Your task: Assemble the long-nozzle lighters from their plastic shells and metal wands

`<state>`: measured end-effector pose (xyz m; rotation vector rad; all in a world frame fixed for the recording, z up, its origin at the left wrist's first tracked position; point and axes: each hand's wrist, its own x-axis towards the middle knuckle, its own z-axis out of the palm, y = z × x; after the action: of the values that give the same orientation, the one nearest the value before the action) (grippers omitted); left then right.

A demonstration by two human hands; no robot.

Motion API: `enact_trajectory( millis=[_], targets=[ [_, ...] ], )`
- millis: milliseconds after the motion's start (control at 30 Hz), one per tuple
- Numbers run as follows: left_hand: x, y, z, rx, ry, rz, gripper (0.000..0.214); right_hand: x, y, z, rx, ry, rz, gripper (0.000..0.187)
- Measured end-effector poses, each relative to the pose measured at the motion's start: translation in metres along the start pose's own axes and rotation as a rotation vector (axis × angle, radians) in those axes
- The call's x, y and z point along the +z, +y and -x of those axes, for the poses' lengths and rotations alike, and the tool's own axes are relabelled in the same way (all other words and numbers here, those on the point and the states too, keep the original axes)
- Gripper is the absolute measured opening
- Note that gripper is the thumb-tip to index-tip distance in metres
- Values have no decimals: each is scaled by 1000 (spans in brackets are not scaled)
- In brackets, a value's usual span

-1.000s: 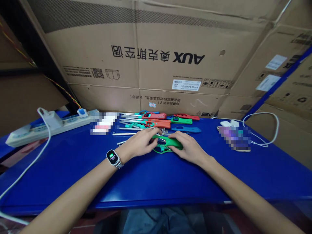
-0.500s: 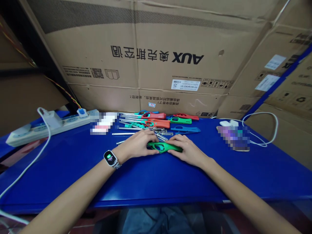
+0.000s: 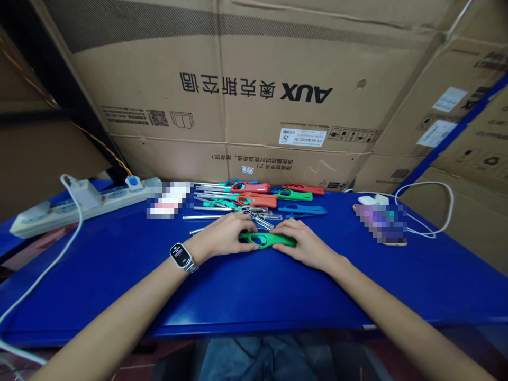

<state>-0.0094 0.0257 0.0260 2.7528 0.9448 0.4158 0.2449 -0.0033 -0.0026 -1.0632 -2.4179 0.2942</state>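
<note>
A green plastic lighter body point(image 3: 268, 239) lies flat on the blue table point(image 3: 254, 286), held at both ends. My left hand point(image 3: 226, 235), with a watch on its wrist, presses fingers onto its left end. My right hand point(image 3: 304, 242) grips its right end. Just behind it lie thin metal tubes point(image 3: 260, 219) and a heap of red, green, teal and blue lighter bodies point(image 3: 257, 198).
A white power strip point(image 3: 79, 203) with plugs and a cable lies at the left. A blurred phone point(image 3: 381, 225) with a white cable point(image 3: 432, 211) rests at the right. Large cardboard boxes point(image 3: 254, 95) wall off the back. A blurred item point(image 3: 169, 200) sits beside the strip.
Two green pieces that sat apart one second ago now lie together as one flat body. Both hands stayed at its ends, pressing it down on the table.
</note>
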Motion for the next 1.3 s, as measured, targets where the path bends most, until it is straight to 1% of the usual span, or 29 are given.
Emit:
enact_trajectory(
  millis=[133, 467, 600, 800, 1067, 1300],
  targets=[
    [0, 0, 1, -14, -12, -8, 30, 1, -1, -1, -3, 5, -5, 27],
    [0, 2, 2, -31, 5, -31, 23, 0, 1, -2, -14, -2, -35, 28],
    [2, 1, 3, -30, 1, -49, 26, 1, 4, -1, 6, -6, -68, 28],
    [3, 6, 0, -40, -13, -101, 40, 3, 4, -2, 23, 2, -90, 25],
    [7, 9, -2, -23, -6, -137, 35, 3, 6, -2, 29, 2, -75, 26],
    [6, 11, -2, -29, -7, -156, 34, -1, 2, -1, 64, -15, -15, 29]
  ],
)
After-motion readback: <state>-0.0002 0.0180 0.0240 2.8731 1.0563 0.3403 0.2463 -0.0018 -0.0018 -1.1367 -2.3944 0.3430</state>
